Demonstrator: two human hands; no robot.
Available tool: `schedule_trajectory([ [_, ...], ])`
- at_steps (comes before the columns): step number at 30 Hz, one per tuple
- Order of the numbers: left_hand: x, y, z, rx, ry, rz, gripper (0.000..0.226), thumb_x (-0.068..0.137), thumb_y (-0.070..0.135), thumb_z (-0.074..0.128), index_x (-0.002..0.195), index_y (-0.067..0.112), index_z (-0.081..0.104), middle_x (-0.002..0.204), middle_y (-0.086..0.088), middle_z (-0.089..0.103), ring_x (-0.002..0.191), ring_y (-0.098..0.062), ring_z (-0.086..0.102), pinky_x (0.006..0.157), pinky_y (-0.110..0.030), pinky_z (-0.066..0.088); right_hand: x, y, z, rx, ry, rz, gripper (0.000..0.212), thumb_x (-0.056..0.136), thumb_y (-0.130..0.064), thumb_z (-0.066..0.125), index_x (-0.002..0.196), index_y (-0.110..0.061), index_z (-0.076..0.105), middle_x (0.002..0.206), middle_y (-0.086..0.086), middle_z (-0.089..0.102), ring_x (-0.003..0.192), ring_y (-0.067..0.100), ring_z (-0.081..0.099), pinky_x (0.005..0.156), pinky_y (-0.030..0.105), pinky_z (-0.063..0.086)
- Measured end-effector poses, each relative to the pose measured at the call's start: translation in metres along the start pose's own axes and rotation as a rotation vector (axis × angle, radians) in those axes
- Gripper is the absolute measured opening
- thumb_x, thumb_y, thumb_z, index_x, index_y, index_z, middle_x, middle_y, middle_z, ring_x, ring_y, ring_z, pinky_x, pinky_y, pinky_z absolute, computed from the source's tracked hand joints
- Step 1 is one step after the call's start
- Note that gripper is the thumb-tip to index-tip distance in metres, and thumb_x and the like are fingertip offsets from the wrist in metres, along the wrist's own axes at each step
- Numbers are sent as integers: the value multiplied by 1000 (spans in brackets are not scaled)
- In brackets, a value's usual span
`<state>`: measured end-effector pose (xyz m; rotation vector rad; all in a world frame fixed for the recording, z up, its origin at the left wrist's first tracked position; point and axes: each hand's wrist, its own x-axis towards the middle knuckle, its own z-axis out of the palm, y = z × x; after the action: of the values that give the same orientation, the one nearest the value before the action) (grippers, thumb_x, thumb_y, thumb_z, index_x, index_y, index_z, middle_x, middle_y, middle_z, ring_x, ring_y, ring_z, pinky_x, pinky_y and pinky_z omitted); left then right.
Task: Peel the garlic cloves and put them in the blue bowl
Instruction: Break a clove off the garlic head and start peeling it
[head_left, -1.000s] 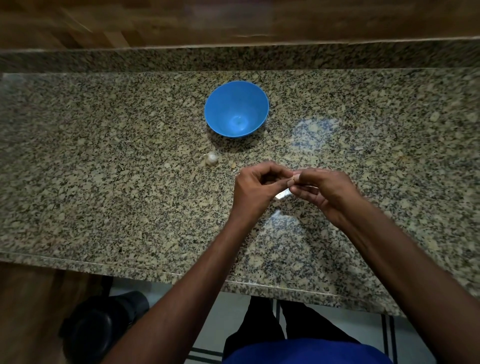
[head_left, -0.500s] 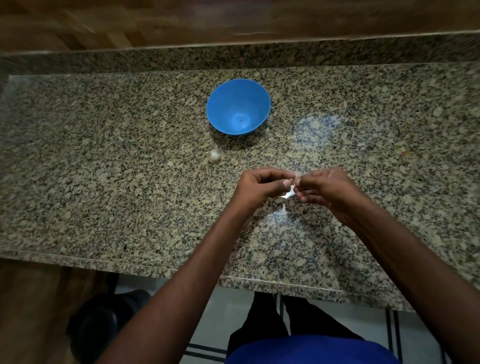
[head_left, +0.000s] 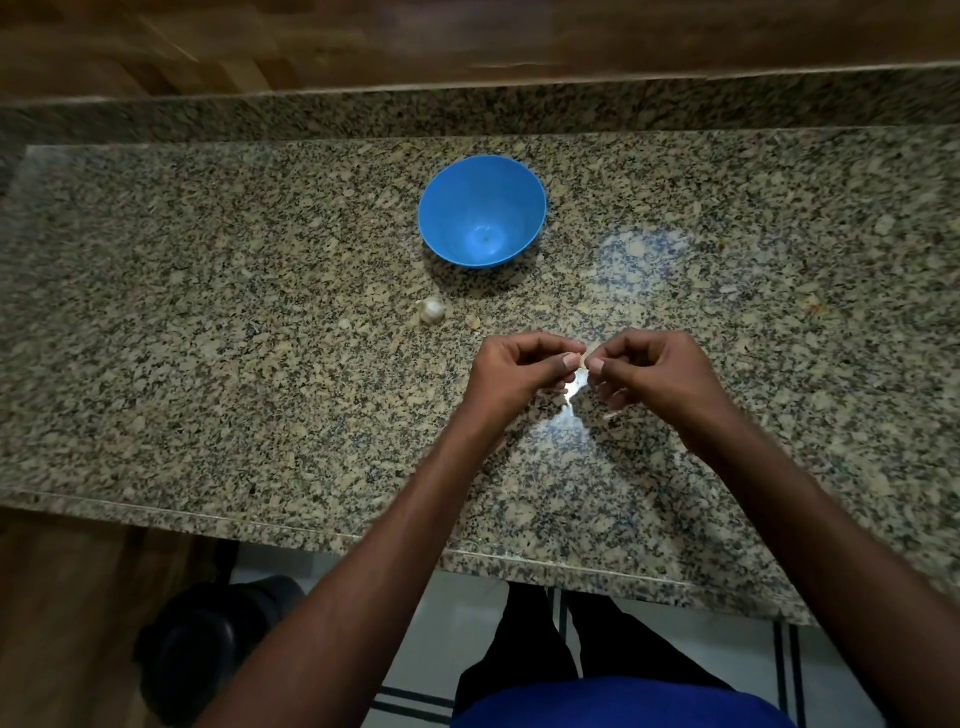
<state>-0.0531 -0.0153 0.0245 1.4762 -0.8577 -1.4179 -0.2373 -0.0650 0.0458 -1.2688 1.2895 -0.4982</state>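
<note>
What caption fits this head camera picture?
Both hands, left and right, pinch a garlic clove near an empty blue bowl.

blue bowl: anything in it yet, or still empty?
Empty. The blue bowl stands upright on the counter and its inside shows only bare blue, with no clove. Both hands are pinching one clove nearer the counter's front edge.

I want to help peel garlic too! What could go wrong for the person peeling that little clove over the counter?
The garlic clove is tiny and pinched only between the fingertips of the left hand and right hand, so it might slip onto the granite counter. White skin hangs below and may litter the counter. The blue bowl sits farther back, so the clove could drop on the way there.
</note>
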Motion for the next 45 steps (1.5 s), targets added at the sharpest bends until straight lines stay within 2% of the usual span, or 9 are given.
schedule_trajectory([
  [4,-3,2,4,41,-5,64,18,92,7,75,109,4,78,101,-7,79,94,-20,75,83,-29,60,-2,-1,1,56,-30,11,10,92,-8,74,94,3,72,80,13,76,69,25,71,64,36,61],
  [8,-6,2,8,-13,-25,49,23,91,4,74,114,0,76,108,-9,78,99,-16,73,82,-25,58,-1,1,0,98,-22,12,10,91,-6,74,93,3,72,81,16,74,70,25,68,62,36,61],
  [16,-5,3,7,12,4,65,18,87,11,81,103,4,78,100,-11,78,91,-20,73,86,-40,61,-1,4,1,133,-20,8,12,90,-9,75,94,2,73,86,18,75,70,25,69,62,36,60],
  [24,-8,5,7,48,1,84,17,86,15,83,101,8,79,96,-10,78,89,-21,73,86,-41,63,1,2,6,242,34,80,10,88,-4,73,84,5,70,92,25,73,72,28,66,57,30,57],
  [28,-10,5,9,47,-1,86,19,85,18,84,101,9,79,96,-9,78,92,-28,75,87,-46,63,2,0,9,293,29,123,13,84,1,71,73,-2,65,81,19,69,68,22,63,56,27,54],
  [35,-11,5,12,40,0,55,15,85,13,83,98,10,79,93,-9,78,89,-25,75,88,-45,63,6,-1,13,347,54,165,21,84,5,60,67,-6,58,70,13,62,57,17,54,47,25,47],
  [42,-7,6,15,2,5,-21,12,86,4,80,97,9,78,92,-11,78,82,-17,74,76,-27,60,9,1,15,382,43,244,22,81,6,57,67,-9,55,69,8,58,55,13,49,42,21,40],
  [45,-4,7,13,-52,-17,-90,15,86,1,78,101,4,76,98,-16,77,82,-18,73,76,-29,61,10,4,12,398,-2,254,21,84,4,59,71,-12,56,66,3,59,54,13,49,44,20,41],
])
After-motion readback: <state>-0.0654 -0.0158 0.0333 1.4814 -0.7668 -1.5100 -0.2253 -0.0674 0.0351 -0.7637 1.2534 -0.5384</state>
